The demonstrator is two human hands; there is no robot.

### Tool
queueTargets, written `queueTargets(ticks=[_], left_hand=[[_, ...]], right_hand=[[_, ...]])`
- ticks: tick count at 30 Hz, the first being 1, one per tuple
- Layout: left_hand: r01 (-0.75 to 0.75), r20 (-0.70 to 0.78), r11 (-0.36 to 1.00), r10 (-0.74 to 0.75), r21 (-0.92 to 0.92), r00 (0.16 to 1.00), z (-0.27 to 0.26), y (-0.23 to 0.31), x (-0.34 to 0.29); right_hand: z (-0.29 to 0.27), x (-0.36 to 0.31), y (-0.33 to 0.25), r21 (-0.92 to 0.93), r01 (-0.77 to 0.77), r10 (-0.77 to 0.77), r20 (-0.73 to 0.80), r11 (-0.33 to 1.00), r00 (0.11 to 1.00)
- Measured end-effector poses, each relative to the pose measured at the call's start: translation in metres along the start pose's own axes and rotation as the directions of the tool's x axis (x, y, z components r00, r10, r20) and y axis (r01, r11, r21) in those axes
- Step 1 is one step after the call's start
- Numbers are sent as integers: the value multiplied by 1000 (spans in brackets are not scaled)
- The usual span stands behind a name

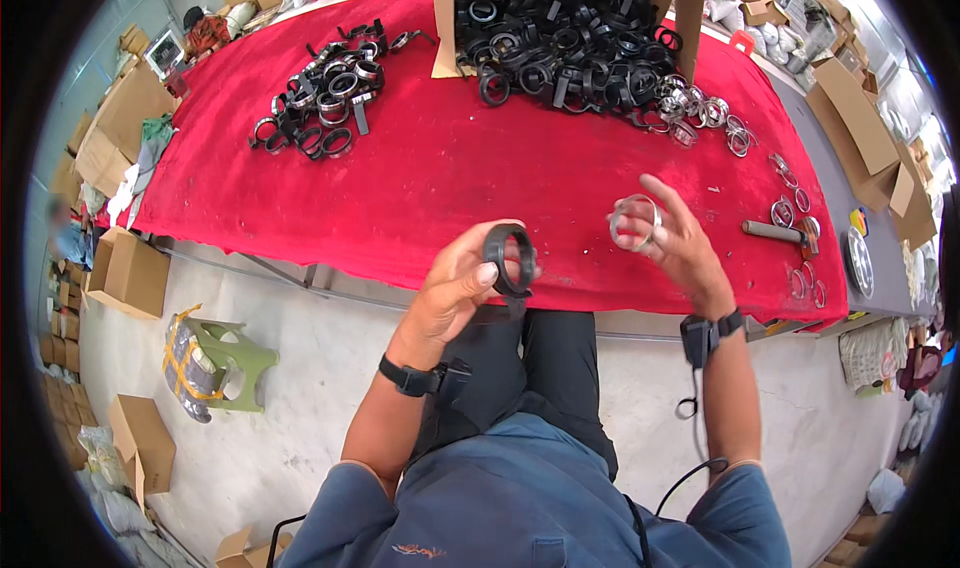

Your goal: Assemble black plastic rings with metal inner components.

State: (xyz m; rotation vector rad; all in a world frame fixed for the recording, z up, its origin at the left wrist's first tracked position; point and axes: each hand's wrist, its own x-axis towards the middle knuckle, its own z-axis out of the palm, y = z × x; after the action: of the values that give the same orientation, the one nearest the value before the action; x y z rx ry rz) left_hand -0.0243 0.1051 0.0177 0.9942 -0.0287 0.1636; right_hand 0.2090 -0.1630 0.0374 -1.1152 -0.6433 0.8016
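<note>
My left hand [452,290] is closed around a black ring-shaped part [494,252], held upright above the table's front edge. Between the fingers of my right hand [688,260] is a thin silver metal ring [617,226], slightly blurred. The two rings are apart from each other. At the far left of the red cloth [420,158] lies a pile of black and silver rings [335,108]. An open cardboard box [446,28] at the back spills many black rings [570,58] onto the cloth. Loose silver rings [700,108] lie just right of it.
A hammer [775,231] lies on the cloth at the right, near several thin rings [800,282]. A round silver disc [859,263] sits beyond it on a grey surface. On the floor at left are a green stool [245,363] and open cartons [130,273].
</note>
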Motion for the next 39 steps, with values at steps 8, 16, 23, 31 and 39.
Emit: queueTargets(ticks=[8,16,23,31,39], left_hand=[[139,236,858,-21,-495,972,16,-47,11],[180,299,962,-113,-206,948,16,-33,7],[249,250,966,-225,-67,942,34,-7,5],[77,157,973,-43,-218,987,36,11,-7],[60,90,986,-46,-154,995,17,3,-7]], right_hand=[[61,-33,57,257,135,-143,12,957,990],[63,-44,31,-262,-27,46,69,965,997],[89,-46,6,-811,139,-120,86,568,989],[56,-60,22,316,99,-95,-27,944,995],[69,-59,38,652,80,-176,84,754,981]])
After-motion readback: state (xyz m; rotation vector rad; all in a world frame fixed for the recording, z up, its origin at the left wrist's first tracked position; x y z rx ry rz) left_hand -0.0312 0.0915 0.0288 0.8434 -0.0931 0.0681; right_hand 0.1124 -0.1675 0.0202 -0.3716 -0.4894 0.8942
